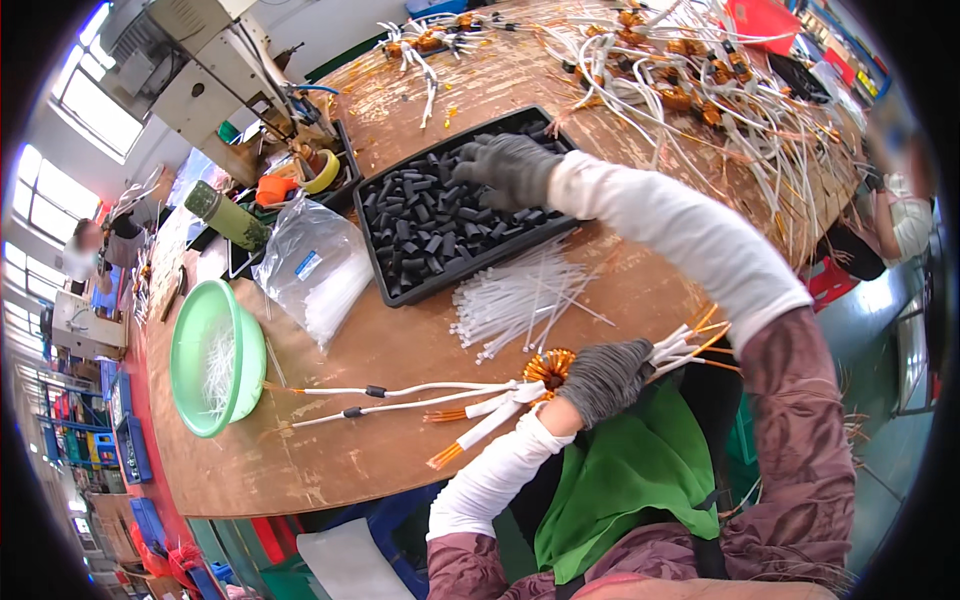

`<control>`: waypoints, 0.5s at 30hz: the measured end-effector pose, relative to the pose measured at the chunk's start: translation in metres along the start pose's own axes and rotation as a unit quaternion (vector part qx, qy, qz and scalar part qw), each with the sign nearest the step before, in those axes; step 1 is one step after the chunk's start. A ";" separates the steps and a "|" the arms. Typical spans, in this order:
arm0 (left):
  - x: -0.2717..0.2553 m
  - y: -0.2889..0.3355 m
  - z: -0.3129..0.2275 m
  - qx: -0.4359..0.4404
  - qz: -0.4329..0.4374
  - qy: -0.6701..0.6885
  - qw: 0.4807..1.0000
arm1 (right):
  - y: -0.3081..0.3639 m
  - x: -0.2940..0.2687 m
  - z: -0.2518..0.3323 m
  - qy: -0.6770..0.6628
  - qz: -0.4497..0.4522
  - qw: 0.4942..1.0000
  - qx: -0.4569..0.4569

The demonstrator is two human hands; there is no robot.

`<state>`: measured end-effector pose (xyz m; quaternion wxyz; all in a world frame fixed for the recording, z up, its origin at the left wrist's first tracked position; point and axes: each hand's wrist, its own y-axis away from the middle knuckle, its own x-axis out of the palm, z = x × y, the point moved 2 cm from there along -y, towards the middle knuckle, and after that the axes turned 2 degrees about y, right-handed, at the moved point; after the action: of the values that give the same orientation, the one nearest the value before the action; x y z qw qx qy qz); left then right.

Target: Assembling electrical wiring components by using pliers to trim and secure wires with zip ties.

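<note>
My left hand (606, 382), in a dark grey glove, is closed round the leads beside a copper-wound ring coil (549, 369). White sleeved wires (440, 388) run left from the coil across the table, two of them with a short black tube on each. More white leads (675, 350) with copper ends stick out on the hand's other side. My right hand (510, 170), gloved alike, reaches over a black tray (470, 262) full of short black tubes (430, 215). Its fingers are bent and apart, and no tube shows in them.
White cable ties (525, 300) lie loose before the tray. Left of them are a clear bag (315, 260) of ties and a green basin (250, 375) with white strips. Wired coils (680, 95) are heaped at the far right. A machine (210, 90) stands far left; a person (905, 215) sits at right.
</note>
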<state>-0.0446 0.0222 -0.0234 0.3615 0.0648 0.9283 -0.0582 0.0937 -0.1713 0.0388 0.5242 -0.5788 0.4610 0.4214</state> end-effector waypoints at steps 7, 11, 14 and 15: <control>0.005 0.002 0.004 0.029 -0.050 0.040 0.998 | -0.048 0.051 0.007 -0.030 0.003 0.999 0.016; -0.001 0.004 0.006 -0.007 0.005 0.052 0.999 | -0.044 0.055 0.015 0.040 -0.036 0.999 -0.008; 0.001 0.004 0.002 0.012 -0.019 0.056 0.998 | -0.039 0.049 0.005 -0.013 -0.062 0.996 0.065; 0.000 0.005 0.000 0.030 -0.039 0.057 0.997 | -0.040 0.048 0.001 -0.012 -0.063 0.996 0.066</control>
<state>-0.0438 0.0269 -0.0239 0.3038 0.0423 0.9470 -0.0959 0.1431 -0.1733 0.0007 0.5925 -0.5658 0.4442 0.3625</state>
